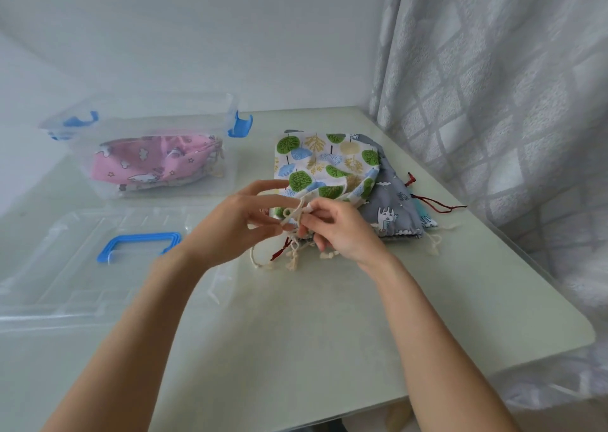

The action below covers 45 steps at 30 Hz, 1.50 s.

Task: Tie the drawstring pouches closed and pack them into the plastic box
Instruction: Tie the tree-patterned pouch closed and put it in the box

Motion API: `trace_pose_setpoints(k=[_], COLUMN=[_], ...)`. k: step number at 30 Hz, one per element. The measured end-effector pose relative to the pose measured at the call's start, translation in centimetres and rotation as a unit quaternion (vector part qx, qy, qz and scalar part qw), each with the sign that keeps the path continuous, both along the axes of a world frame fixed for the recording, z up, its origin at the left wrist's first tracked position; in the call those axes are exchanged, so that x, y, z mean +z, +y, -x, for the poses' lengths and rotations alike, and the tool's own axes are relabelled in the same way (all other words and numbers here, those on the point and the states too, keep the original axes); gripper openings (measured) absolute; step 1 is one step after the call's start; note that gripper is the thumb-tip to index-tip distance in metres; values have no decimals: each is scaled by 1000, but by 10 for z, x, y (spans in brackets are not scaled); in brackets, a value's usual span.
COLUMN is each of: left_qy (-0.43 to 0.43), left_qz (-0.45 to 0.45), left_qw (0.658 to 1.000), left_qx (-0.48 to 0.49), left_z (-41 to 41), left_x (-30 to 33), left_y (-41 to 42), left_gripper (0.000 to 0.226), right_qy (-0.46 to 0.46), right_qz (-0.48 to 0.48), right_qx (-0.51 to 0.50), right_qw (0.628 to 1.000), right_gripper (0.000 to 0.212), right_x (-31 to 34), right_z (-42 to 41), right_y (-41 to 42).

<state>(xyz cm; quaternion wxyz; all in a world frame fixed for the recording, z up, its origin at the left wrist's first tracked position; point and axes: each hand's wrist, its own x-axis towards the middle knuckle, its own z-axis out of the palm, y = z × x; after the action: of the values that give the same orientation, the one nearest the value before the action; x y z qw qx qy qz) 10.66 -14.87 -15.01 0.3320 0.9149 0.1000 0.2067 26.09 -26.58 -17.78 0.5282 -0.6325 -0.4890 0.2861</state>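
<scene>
A white pouch printed with green and blue trees point(324, 162) lies on top of a pile, its gathered mouth toward me. My left hand point(243, 221) and my right hand point(339, 227) meet just in front of it, both pinching its cream drawstring point(291, 213), which forms a small loop between my fingertips. Under it lies a grey pouch with white animals point(391, 208); a teal pouch edge point(427, 219) peeks out at the right. The clear plastic box point(230, 171) with blue clips stands at the back left and holds a pink pouch point(148, 162).
The box's clear lid point(65, 267) with a blue handle point(141, 244) lies flat at the left. Loose cream and dark red cords point(437, 204) trail around the pile. A patterned curtain point(493, 86) hangs along the table's right edge. Pale green table point(312, 326) extends toward me.
</scene>
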Motion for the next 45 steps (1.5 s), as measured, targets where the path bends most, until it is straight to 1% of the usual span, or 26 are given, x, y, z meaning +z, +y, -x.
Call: trace_pose_setpoints(k=[3, 7, 8, 10, 11, 12, 15, 16, 18, 20, 22, 23, 26, 29, 30, 32, 33, 35, 36, 38, 40, 42, 45], left_qy=[-1, -28, -32, -37, -46, -65, -143, -151, -142, -123, -117, -121, -147, -147, -141, -127, -120, -98, -91, -88, -84, -85, -82], left_qz=[-57, -99, -113, -139, -137, -119, -22, 9, 66, 92, 103, 116, 191, 278, 302, 327, 315, 235, 188, 124, 106, 113, 97], left_qw=[997, 992, 991, 988, 988, 988, 981, 977, 974, 976, 977, 974, 960, 941, 935, 931, 937, 963, 973, 982, 986, 988, 992], left_qx=[42, 71, 68, 60, 62, 69, 129, 151, 167, 155, 148, 152, 141, 126, 120, 97, 87, 89, 100, 116, 101, 62, 23], left_z=[-15, -21, -21, -21, -19, -18, -13, -12, -14, -17, -22, -23, -25, -21, -19, -17, -16, -18, -20, -26, -31, -34, -40], left_x=[-3, -9, -9, -10, -12, -13, -14, -14, -15, -17, -19, -20, -20, -20, -19, -17, -16, -18, -19, -23, -23, -23, -23], left_y=[-6, -8, -9, -12, -13, -14, -16, -16, -17, -18, -20, -21, -21, -17, -17, -17, -18, -19, -19, -17, -12, -8, -4], left_gripper=[45, 44, 44, 42, 39, 34, 10, 8, 12, 12, 6, 7, 7, 4, 5, 21, 31, 42, 41, 31, 28, 26, 20], right_qy=[10, 81, 84, 39, 13, 3, 22, 22, 10, -1, 18, 37, 81, 76, 73, 90, 112, 149, 154, 142, 122, 116, 147], right_qz=[-11, -15, -13, -19, -23, -27, -32, -32, -27, -15, -7, -7, -15, -23, -26, -41, -50, -66, -70, -74, -67, -51, -37], right_qx=[-13, 12, 8, -37, -57, -68, -66, -63, -61, -60, -62, -65, -77, -75, -73, -68, -63, -58, -56, -55, -52, -45, -19], right_qw=[1000, 997, 996, 998, 998, 997, 997, 997, 998, 998, 998, 997, 994, 994, 994, 993, 990, 985, 984, 986, 989, 991, 988], right_gripper=[12, 9, 10, 17, 19, 21, 24, 23, 24, 26, 24, 23, 20, 25, 27, 23, 18, 14, 13, 12, 13, 15, 12], right_x=[-2, 1, 1, -2, -3, -5, -4, -4, -3, -4, -4, -2, 0, 1, 0, 1, 3, 5, 6, 7, 7, 8, 8], right_z=[1, 1, 2, 4, 4, 3, 3, 3, 5, 7, 7, 8, 8, 8, 8, 8, 8, 8, 8, 7, 5, 2, -6], right_y=[-2, -7, -6, -3, -1, 1, 0, -1, 0, 1, 0, 0, 0, 1, 1, -1, -2, -3, -4, -5, -8, -13, -18])
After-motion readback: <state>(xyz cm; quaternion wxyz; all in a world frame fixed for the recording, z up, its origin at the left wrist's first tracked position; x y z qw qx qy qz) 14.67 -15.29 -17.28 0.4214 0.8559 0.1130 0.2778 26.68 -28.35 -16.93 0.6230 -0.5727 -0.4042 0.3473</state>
